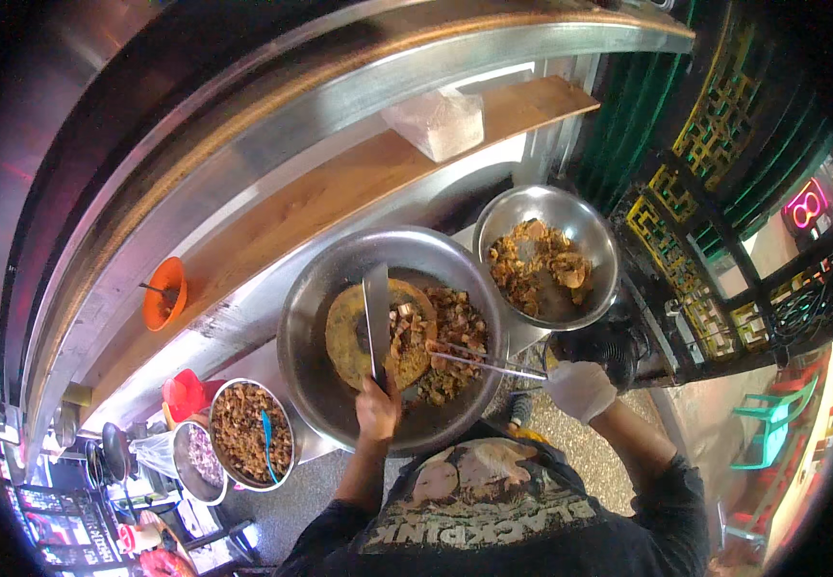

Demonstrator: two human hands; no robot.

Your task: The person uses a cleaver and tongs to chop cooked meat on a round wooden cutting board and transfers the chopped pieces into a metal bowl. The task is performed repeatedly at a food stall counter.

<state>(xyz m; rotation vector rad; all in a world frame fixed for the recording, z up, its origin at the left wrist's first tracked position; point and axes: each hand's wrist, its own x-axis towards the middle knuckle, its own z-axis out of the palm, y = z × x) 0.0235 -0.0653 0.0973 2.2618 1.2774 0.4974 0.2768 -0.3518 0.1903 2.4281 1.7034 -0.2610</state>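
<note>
My bare left hand (378,410) grips the handle of a cleaver (376,317), its broad blade pointing away from me across a round chopping board (344,350). The board lies inside a large metal basin (302,353). Small pieces of cooked meat (409,339) sit on the board, right of the blade. More chopped meat (460,317) is heaped in the basin beside the board. On my right hand (581,389) is a pale glove, and it holds metal tongs (492,366). The tongs' tips reach over the basin to the meat at the board's right edge.
A metal bowl (599,231) of meat chunks stands right of the basin. To the left are a pot of chopped meat (236,425) with a blue spoon (266,440) and a bowl of chopped onion (204,461). An orange bowl (164,292) rests on the wooden shelf (330,180).
</note>
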